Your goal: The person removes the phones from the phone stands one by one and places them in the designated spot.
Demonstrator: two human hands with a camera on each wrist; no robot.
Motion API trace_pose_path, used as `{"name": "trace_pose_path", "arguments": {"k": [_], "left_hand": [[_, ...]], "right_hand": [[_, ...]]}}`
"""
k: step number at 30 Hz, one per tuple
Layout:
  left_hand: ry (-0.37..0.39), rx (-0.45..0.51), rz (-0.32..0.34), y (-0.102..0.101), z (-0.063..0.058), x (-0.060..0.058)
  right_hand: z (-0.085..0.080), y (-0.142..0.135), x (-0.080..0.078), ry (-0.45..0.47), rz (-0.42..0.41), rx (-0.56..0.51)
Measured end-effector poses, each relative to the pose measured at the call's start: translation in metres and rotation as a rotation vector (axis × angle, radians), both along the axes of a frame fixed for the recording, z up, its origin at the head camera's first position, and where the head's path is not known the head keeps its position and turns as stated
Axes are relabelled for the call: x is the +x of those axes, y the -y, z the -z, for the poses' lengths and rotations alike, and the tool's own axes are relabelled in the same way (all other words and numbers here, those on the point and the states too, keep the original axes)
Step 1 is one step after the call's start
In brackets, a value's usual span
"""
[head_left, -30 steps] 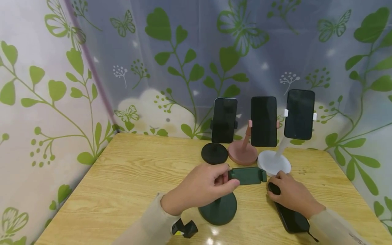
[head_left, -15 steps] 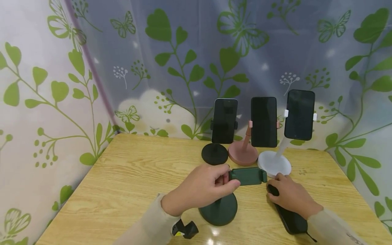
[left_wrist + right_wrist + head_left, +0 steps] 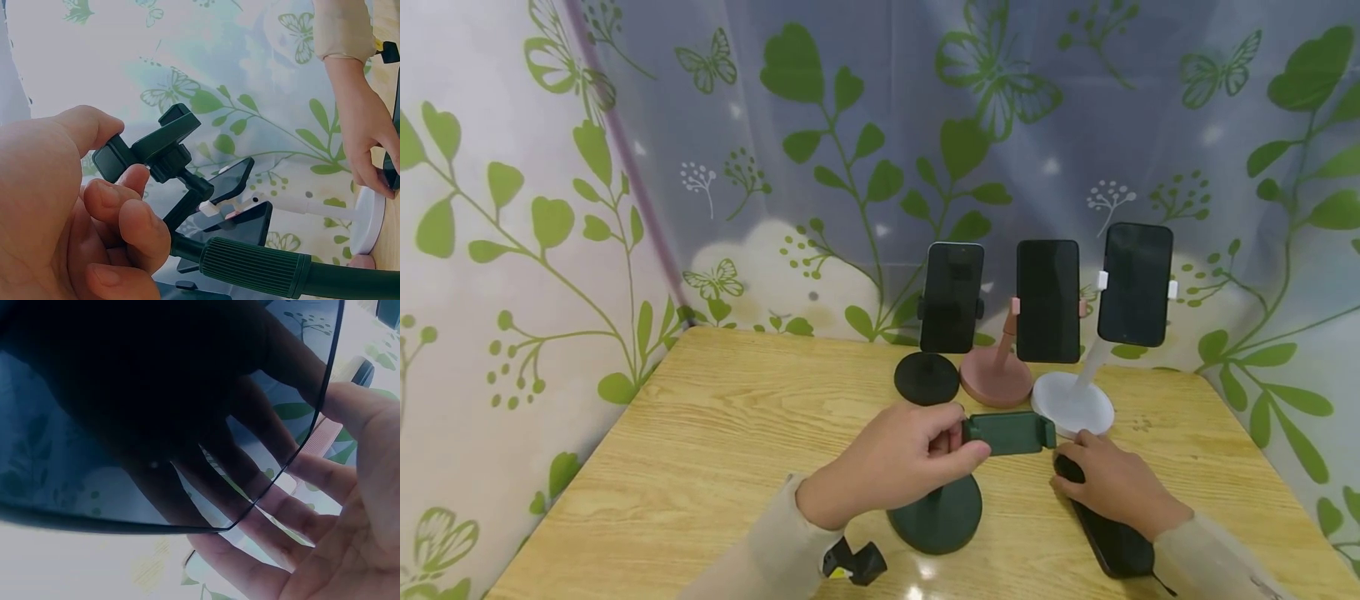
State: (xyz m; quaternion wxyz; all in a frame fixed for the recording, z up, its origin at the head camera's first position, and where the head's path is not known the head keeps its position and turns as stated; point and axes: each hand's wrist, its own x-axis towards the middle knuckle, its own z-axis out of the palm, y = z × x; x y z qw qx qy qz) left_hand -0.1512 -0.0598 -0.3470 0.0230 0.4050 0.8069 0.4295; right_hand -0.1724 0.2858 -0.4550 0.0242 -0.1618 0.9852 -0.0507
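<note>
My left hand (image 3: 891, 458) pinches the left end of the clamp (image 3: 1009, 433) on a dark green phone stand. The stand's round base (image 3: 936, 521) rests on the table below that hand. In the left wrist view, the thumb lies against the clamp's end piece (image 3: 111, 157), above the ribbed stem (image 3: 250, 265). To the right, my right hand (image 3: 1116, 483) grips the far end of a black phone (image 3: 1116, 542) on the table. The right wrist view shows the phone's dark glossy face (image 3: 94, 425) reflecting the fingers, which sit along its edge.
Behind the hands stand a black stand (image 3: 927, 379), a pink stand (image 3: 996, 377) and a white stand (image 3: 1073, 404), each holding an upright phone. A patterned curtain (image 3: 850, 167) hangs behind the wooden table (image 3: 737, 400).
Both hands keep their holds, and the stand and phones stay in place. Only the head view has shifted slightly.
</note>
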Motion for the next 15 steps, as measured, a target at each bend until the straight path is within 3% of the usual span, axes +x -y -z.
{"name": "trace_pose_path", "arguments": {"k": [10,15], "left_hand": [[0.001,-0.006,-0.002,-0.002,-0.001,-0.001],[-0.005,0.002,-0.006,-0.001,0.0,0.0]], "right_hand": [[0.0,0.0,0.0,-0.003,-0.01,0.018],[-0.013,0.004,0.006,-0.098,-0.054,0.007]]}}
